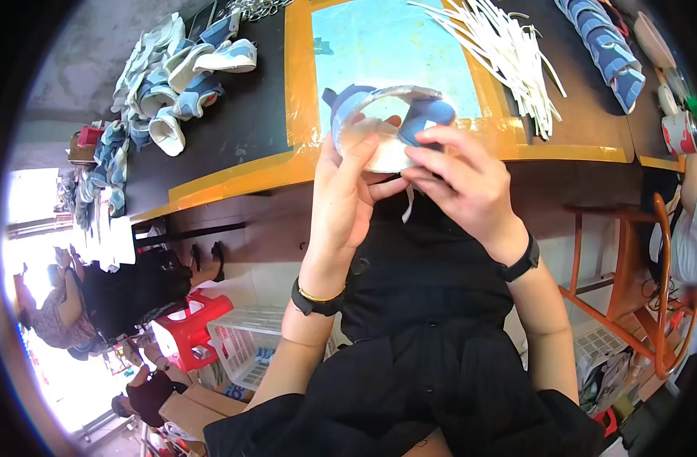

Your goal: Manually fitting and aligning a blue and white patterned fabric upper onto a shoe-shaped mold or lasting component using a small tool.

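Observation:
A blue-and-white shoe upper [350, 103] is held up between both hands above the table's front edge, its opening showing as a loop. My left hand [341, 186] is closed on its left side, with the thumb along the pale inner face. On the other side, my right hand [470, 179] pinches the lower right edge, fingers bent over the blue part. A thin white strip hangs below the fingers; what it is attached to is hidden. Beneath the upper lies a light-blue sheet [379, 46] bordered with orange-brown tape.
White strips [508, 57] lie in a loose bundle at right, beside a nested row of blue uppers [604, 49]. More shoe uppers [173, 84] are heaped at left. A red stool [192, 327] and white crate [246, 346] stand below left; a wooden chair [657, 305] is at right. Other people are nearby.

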The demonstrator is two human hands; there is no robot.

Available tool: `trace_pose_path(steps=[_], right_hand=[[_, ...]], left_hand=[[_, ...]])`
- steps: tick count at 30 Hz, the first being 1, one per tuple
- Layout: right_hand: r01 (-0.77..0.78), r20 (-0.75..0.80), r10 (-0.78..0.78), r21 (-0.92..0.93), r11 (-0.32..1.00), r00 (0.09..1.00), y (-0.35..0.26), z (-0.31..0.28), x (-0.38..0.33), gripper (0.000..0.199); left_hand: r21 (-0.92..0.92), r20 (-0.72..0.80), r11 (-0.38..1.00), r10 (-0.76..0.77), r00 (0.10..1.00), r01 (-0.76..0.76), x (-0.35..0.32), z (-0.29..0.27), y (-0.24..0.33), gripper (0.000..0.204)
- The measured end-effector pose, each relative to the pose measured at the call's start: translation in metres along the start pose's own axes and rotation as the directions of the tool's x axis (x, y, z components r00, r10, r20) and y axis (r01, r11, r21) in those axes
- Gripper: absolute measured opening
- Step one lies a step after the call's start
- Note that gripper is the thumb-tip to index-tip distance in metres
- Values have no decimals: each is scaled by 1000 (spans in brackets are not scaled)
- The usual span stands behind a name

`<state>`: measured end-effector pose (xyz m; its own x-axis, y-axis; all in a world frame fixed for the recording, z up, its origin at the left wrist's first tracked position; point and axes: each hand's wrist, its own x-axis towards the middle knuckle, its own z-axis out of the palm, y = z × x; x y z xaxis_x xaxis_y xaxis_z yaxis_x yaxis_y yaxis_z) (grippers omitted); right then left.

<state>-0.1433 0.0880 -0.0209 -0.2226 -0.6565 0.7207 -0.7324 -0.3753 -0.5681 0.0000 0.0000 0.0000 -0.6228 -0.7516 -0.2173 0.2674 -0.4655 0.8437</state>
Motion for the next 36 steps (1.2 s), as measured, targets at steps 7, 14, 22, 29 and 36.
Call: trace_pose_path(steps=[7,14,22,29,36], right_hand=[[79,143,-50,-205,976,988,-2,-11,-1,35],[-21,44,23,-47,999,999,0,-15,-1,34],[-476,721,501,693,-542,479,4,-35,3,8],[-535,773,499,633,-560,392,-6,-28,-2,12],[-581,757,491,649,-491,431,-11,-29,4,12]], left_hand=[[-166,85,976,-126,988,139,-11,5,-3,38],[43,93,996,-76,993,72,-19,13,-3,38],[630,65,637,525,848,-443,-28,19,12,10],[856,454,-69,574,681,-512,-30,34,24,13],[790,385,271,479,789,-550,-13,20,14,13]])
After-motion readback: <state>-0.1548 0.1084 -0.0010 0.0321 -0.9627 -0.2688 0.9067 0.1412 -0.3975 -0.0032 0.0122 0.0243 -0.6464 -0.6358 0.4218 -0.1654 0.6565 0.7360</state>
